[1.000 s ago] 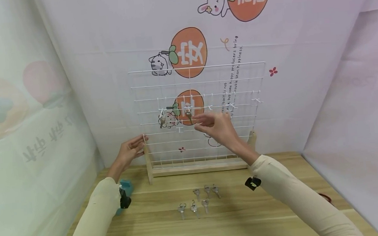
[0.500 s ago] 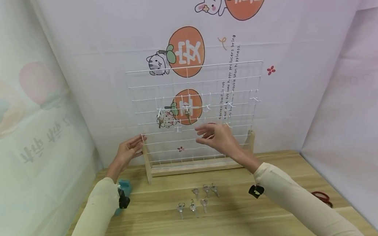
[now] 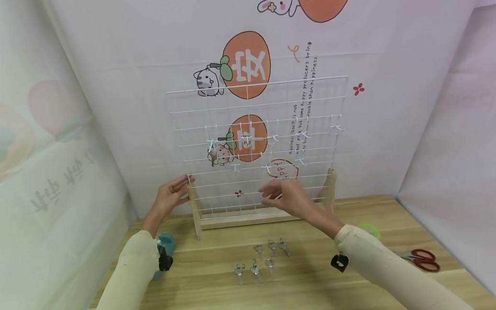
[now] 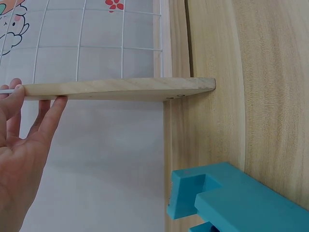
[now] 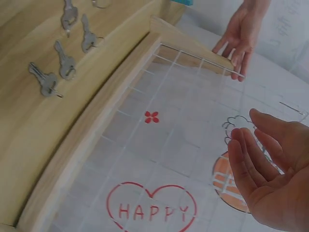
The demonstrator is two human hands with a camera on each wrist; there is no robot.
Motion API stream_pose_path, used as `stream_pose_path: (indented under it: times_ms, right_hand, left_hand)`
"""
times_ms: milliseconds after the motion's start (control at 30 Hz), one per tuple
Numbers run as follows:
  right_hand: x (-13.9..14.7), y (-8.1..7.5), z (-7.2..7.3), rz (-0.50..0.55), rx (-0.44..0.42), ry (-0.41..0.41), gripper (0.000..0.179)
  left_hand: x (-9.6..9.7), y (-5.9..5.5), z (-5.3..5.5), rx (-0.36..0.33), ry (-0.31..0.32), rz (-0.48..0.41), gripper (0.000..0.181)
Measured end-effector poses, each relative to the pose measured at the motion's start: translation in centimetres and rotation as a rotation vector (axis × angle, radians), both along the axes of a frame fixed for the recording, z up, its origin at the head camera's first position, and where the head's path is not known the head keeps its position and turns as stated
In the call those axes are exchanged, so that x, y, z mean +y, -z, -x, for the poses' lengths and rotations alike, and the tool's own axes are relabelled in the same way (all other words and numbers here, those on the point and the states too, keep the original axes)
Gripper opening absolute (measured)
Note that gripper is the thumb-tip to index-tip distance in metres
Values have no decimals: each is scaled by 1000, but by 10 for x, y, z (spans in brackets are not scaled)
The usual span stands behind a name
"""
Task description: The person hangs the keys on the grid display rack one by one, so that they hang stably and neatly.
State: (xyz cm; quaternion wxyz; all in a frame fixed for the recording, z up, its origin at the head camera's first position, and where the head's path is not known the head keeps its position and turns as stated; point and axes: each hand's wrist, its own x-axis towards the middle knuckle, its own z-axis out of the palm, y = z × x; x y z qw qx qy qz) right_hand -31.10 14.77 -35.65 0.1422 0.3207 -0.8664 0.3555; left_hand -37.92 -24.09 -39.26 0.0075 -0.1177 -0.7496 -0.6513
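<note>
Wood post [image 4: 120,87] still clamped in my left hand [image 4: 19,157]; my right hand [image 3: 286,196], thumb and fingers apart, has dropped below hung keys [image 3: 213,158]

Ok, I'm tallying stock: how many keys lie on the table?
6, in two rows: back-left key, back-middle key, back-right key, front-left key, front-middle key, front-right key. Others may be hidden.

2 long cream sleeves [image 3: 124,279], 1 small black wrist device [image 3: 165,259] beside each.
</note>
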Motion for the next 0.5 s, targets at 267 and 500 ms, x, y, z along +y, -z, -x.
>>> stream_pose_path:
  times_ms: [267,500]
  right_hand:
    - [1,37,1,-54,-7,-49,19]
    - [-4,68,0,-74,-62,-79,19]
  left_hand:
    - [0,0,3,1,3,3,53]
    - [-1,2,3,8,12,5,53]
